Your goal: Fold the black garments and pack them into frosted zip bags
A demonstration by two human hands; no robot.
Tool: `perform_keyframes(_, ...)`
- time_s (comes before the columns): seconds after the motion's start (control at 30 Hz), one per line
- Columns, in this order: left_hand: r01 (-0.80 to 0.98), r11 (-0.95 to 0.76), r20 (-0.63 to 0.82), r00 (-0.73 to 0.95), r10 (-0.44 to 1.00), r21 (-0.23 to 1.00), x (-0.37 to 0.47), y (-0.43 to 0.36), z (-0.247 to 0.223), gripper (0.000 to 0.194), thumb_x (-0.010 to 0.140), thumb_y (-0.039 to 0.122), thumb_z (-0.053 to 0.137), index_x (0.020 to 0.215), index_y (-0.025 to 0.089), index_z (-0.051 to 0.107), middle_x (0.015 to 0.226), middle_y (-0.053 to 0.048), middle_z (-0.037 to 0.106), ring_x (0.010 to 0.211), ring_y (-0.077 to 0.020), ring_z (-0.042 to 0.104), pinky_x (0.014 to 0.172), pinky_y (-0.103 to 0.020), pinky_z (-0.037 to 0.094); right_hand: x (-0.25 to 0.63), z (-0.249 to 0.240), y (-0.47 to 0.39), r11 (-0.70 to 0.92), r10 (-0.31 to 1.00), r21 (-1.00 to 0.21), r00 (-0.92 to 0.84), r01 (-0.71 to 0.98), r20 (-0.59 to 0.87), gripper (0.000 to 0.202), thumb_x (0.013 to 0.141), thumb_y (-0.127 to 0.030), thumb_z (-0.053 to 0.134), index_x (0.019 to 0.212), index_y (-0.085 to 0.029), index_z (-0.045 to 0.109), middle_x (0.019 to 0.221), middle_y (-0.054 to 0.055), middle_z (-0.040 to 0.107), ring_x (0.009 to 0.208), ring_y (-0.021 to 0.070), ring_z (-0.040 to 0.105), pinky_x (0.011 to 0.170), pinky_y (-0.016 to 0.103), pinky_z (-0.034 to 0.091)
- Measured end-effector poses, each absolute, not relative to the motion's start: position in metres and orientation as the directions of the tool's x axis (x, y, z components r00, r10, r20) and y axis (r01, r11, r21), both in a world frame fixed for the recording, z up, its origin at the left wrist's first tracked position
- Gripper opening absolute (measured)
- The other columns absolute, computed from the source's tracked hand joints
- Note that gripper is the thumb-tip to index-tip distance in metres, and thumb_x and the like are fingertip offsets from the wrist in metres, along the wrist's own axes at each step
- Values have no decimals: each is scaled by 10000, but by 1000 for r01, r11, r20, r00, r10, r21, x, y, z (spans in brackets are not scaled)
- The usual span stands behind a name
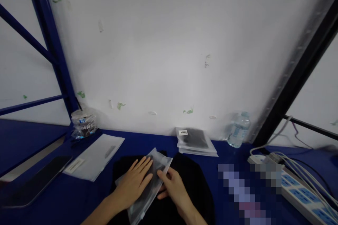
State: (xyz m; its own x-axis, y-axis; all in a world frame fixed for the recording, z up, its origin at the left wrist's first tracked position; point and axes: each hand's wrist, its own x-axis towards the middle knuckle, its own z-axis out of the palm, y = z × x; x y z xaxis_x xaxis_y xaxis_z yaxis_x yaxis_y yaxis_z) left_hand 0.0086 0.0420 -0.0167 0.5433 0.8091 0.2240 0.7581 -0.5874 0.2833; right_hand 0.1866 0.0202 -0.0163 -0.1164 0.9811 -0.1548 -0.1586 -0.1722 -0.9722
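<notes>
A frosted plastic zip bag (pixel 148 191) with something dark inside lies tilted over a heap of black fabric (pixel 195 179). My left hand (pixel 135 182) rests flat on the bag, its fingers stretched out and pressing the surface. At the bag's right edge, my right hand (pixel 173 186) pinches the plastic between thumb and fingers. The bag's slider shows near its lower end. Left of the fabric is another frosted zip bag (pixel 97 156) with a label, lying flat. Behind it sits a small stack of filled zip bags (pixel 195 140) with a barcode sticker.
A water bottle (pixel 239 130) stands by the wall at the back right. A power strip (pixel 298 191) with cables lies on the right. A plastic-wrapped cup (pixel 83 123) and a dark flat panel (pixel 39 181) are on the left. Part of the right side is pixelated.
</notes>
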Motion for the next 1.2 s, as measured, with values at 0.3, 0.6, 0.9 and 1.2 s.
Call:
perform_keyframes(0.3, 750, -426, 303, 307, 902, 507, 10, 60, -25, 529, 979, 413, 271, 1466, 248, 152, 1524, -28, 220, 1397, -194, 135, 1139, -464, 184, 290, 26, 83, 236, 878, -913, 475, -333, 53, 412, 594, -418, 757, 893, -169, 620, 747, -16, 676, 600, 138, 653, 583, 265, 586)
perform_keyframes(0.6, 747, -425, 242, 349, 905, 511, 18, 67, -48, 545, 959, 471, 310, 1441, 222, 265, 1508, -43, 255, 1389, -220, 176, 1132, -476, 204, 329, -2, 133, 112, 799, -983, 601, -144, 3, 343, 706, -501, 574, 853, -193, 541, 736, 28, 672, 686, 213, 701, 623, 308, 597)
perform_keyframes(0.9, 767, -426, 223, 363, 905, 480, 19, 63, -41, 569, 955, 491, 297, 1433, 182, 292, 1495, -64, 284, 1384, -222, 196, 1132, -465, 213, 352, 27, 113, -281, 930, -827, 352, 487, -108, 545, 800, -616, 423, 517, -173, 567, 512, 172, 642, 537, 314, 673, 550, 463, 541)
perform_keyframes(1.2, 777, -427, 224, 364, 904, 462, 19, 61, -35, 558, 950, 487, 319, 1419, 186, 330, 1477, -69, 321, 1373, -238, 226, 1124, -459, 246, 314, 32, 144, 118, 962, -372, -13, 921, 274, 451, 847, -483, 478, 1251, -288, 525, 1393, 65, 464, 1338, 272, 319, 1074, 457, 241)
